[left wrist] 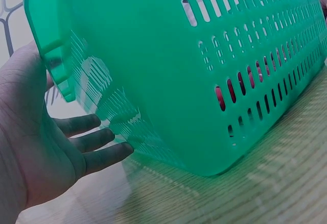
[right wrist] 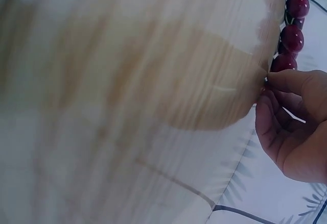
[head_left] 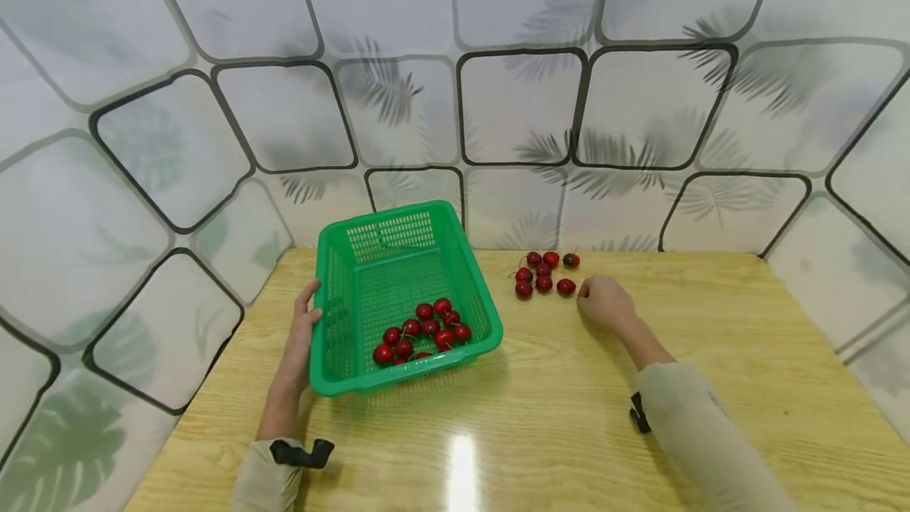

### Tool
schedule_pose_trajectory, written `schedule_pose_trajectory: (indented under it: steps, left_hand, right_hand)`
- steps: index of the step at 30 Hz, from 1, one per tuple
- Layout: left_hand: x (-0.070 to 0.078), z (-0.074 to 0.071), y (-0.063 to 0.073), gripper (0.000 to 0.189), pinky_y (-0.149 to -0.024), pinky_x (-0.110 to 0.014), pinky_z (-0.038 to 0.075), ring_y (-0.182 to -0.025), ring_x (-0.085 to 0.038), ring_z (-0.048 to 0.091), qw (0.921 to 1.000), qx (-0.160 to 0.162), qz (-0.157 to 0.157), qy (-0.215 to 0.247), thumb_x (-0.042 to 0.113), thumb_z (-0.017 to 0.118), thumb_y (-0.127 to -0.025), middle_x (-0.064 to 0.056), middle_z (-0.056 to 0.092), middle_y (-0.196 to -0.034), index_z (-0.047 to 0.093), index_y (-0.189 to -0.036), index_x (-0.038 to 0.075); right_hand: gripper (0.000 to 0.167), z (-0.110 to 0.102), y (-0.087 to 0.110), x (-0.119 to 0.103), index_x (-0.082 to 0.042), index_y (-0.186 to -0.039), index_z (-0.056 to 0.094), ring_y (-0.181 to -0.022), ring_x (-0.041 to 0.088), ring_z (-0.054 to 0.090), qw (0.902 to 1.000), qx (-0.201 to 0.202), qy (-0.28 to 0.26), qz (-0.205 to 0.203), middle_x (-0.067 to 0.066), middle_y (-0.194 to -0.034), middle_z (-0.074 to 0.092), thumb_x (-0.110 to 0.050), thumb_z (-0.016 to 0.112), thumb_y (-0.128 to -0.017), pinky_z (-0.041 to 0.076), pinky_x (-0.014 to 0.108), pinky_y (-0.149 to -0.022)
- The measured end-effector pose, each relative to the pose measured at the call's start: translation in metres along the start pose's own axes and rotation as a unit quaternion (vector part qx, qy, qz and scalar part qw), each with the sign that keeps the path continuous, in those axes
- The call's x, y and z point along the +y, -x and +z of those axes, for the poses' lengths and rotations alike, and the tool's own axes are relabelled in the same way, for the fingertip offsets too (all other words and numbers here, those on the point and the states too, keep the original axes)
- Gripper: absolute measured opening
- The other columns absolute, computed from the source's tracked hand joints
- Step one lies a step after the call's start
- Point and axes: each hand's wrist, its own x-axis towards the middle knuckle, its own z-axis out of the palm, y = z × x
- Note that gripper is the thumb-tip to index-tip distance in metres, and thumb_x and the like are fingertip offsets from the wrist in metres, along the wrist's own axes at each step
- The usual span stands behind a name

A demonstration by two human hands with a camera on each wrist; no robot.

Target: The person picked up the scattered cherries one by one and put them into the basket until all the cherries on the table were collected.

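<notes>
**Head view: pinching on one side, steadying on the other**

Your right hand (head_left: 607, 305) appears to pinch the stem (head_left: 575, 293) of the nearest cherry (head_left: 565, 287), thumb and forefinger together; this fruit lies at the right edge of the loose cluster (head_left: 543, 269) on the table (head_left: 540, 393). Your left hand (head_left: 297, 344) grips the left rim of the green basket (head_left: 408, 374); in the left wrist view, three fingers extend beside its slotted wall.

Technique: take the thin stem close to the fruit, since a hold at its tip may slip, and lift clear of the neighbours so that stems do not snag. Hold the rim steady; the basket's cherries (head_left: 430, 326) gather toward its near side and could roll if it tips. Beyond stands a leaf-patterned backdrop (head_left: 522, 105).
</notes>
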Motion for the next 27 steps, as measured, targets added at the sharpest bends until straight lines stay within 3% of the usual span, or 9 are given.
schedule_pose_trajectory:
  steps: [12, 18, 22, 27]
  left_hand:
    - [-0.001, 0.0, -0.001, 0.057, -0.085, -0.023, 0.044, -0.124, -0.029, 0.034, 0.9998, 0.01, 0.009, -0.017, 0.025, 0.025, -0.107, -0.012, 0.004, -0.162, 0.004, -0.16, 0.021]
    - [-0.006, 0.002, -0.001, 0.057, -0.085, -0.022, 0.043, -0.126, -0.029, 0.032, 0.9998, 0.005, 0.006, -0.021, 0.026, 0.024, -0.107, -0.012, 0.002, -0.162, 0.003, -0.16, 0.021]
    - [-0.004, 0.001, 0.0, 0.057, -0.085, -0.023, 0.044, -0.122, -0.026, 0.036, 0.9998, 0.006, -0.004, -0.018, 0.027, 0.024, -0.107, -0.01, 0.006, -0.161, 0.003, -0.16, 0.023]
    - [-0.002, 0.0, 0.0, 0.057, -0.086, -0.021, 0.044, -0.122, -0.024, 0.036, 0.9998, 0.005, 0.008, -0.02, 0.028, 0.024, -0.108, -0.01, 0.005, -0.161, 0.003, -0.16, 0.022]
  right_hand:
    - [0.018, -0.004, 0.005, 0.006, 0.006, -0.09, 0.074, -0.081, 0.031, 0.064, 0.9977, 0.014, -0.058, -0.031, 0.02, -0.093, 0.071, -0.006, 0.061, -0.086, 0.052, 0.047, -0.075]
    - [0.015, 0.001, 0.013, 0.01, 0.004, -0.083, 0.071, -0.067, 0.022, 0.055, 0.9953, 0.027, -0.092, -0.013, 0.014, -0.078, 0.067, -0.003, 0.058, -0.085, 0.046, 0.037, -0.063]
    - [0.018, 0.003, 0.023, 0.003, 0.004, -0.089, 0.071, -0.067, 0.02, 0.052, 0.9915, 0.033, -0.126, 0.007, 0.014, -0.08, 0.066, -0.006, 0.056, -0.089, 0.042, 0.033, -0.061]
    - [0.024, 0.007, 0.036, -0.007, 0.007, -0.103, 0.071, -0.069, 0.02, 0.058, 0.9755, 0.045, -0.211, 0.042, 0.016, -0.088, 0.069, -0.012, 0.06, -0.095, 0.046, 0.033, -0.06]
